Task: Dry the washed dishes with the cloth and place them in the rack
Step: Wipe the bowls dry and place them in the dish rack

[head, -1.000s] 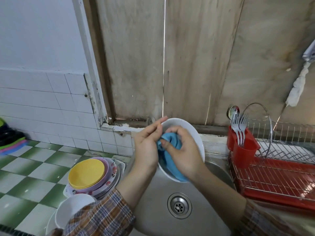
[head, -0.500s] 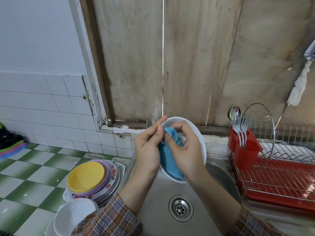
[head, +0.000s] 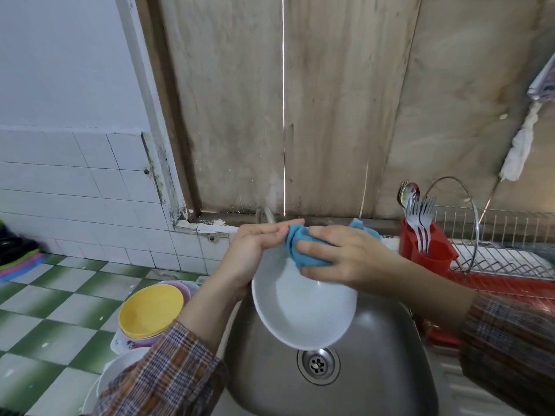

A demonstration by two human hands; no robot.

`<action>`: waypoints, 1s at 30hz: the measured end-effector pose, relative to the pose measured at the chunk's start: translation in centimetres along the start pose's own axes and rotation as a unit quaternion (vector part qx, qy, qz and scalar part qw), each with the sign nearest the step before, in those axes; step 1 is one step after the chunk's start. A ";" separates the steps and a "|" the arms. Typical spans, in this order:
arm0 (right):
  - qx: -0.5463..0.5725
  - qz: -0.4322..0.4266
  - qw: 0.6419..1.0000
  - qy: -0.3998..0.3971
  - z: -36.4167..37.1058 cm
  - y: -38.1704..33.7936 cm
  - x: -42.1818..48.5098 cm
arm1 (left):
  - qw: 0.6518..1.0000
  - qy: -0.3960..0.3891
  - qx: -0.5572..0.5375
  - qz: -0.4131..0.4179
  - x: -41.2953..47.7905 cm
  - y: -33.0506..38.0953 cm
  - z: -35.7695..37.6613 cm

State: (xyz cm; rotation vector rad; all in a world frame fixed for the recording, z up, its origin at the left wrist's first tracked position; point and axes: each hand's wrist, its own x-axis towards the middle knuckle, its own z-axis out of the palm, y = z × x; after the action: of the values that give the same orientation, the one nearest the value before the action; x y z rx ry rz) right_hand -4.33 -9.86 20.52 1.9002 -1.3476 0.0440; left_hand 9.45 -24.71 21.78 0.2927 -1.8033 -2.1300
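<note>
back wall: weathered plywood panels [head: 345,115], kinda stained | gap: thin vertical slit [head: 283,115] between two panels, daylight showing through | left wall: plain white paint [head: 60,55] up top, white tiles [head: 75,190] below, grimy at the corner | counter: green-and-white checkered tiles [head: 45,310] | fixture: stainless steel sink [head: 390,370], round drain [head: 318,362]

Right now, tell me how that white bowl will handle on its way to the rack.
Probably rigid and breakable: the bowl looks like glazed ware, held over a steel sink. Possibly slippery, since its inside is smooth and glossy. The left hand holds only one edge, so it may tip.
</note>
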 end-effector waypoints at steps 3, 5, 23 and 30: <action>0.040 0.037 0.998 -0.030 0.8 -1.4 -0.4 | 0.999 -0.019 0.038 -0.019 0.2 0.2 -1.1; 0.144 0.118 0.977 -0.104 0.8 -3.3 -0.4 | 0.999 0.019 0.030 -0.011 0.5 0.3 -1.9; 0.415 0.182 0.862 -0.229 -2.5 -2.8 -0.8 | 0.983 0.051 0.049 -0.169 -0.7 -5.5 -2.5; 0.600 0.313 0.728 -0.114 -4.0 -0.8 -1.6 | 0.958 -0.097 0.269 -0.024 -1.4 -9.0 -6.8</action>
State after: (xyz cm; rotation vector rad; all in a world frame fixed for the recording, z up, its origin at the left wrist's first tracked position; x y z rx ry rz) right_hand -2.79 -6.08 22.08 2.2850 -2.4265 1.3664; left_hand 12.18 -29.13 11.68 0.2618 -2.4997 -1.7026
